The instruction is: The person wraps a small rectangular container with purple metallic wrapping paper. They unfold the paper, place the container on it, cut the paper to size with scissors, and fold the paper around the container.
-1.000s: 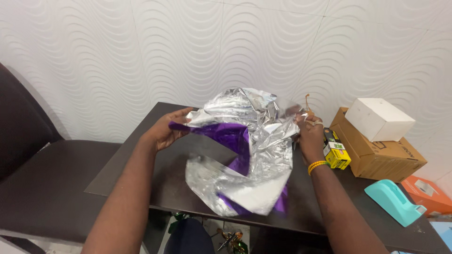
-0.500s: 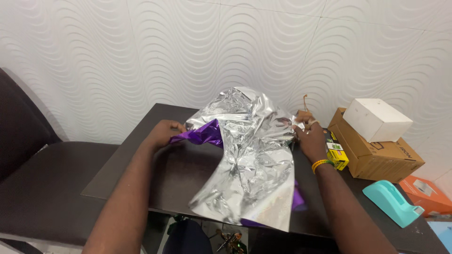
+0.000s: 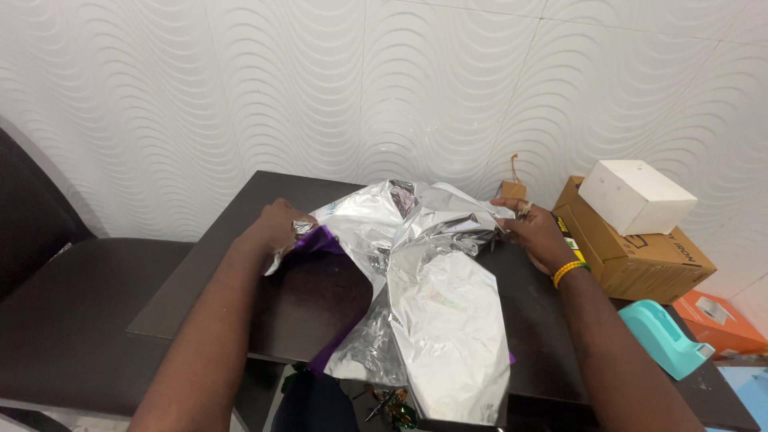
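Head view shows both hands gripping one crumpled sheet of silver foil with a purple underside [image 3: 424, 296]. The left hand [image 3: 276, 228] is closed around the left edge of the sheet, with its fingers curled over a fold where silver and purple meet. The right hand [image 3: 538, 232] pinches the right edge of the same sheet between thumb and fingers; a yellow beaded bracelet [image 3: 567, 272] sits on its wrist and a ring is on one finger.

Between the two hands the foil sheet stands up in wrinkled ridges above the dark brown rectangular table [image 3: 240, 264]. From there it falls toward the near side, lies across the table and hangs over the near edge. Purple shows beside the left hand and along the lower edges.

To the right of the right hand stands a brown cardboard box [image 3: 640, 260], with a smaller white box [image 3: 636, 196] on top of it. A small yellow and black packet is partly hidden behind the right wrist. Nearer, on the right, lies a turquoise plastic tape dispenser [image 3: 660, 336], and beyond it an orange box [image 3: 716, 324]. A small brown paper tag with a string [image 3: 510, 188] leans at the far side, against the white wavy wall panel [image 3: 320, 88]. A dark chair [image 3: 48, 272] is at the left.
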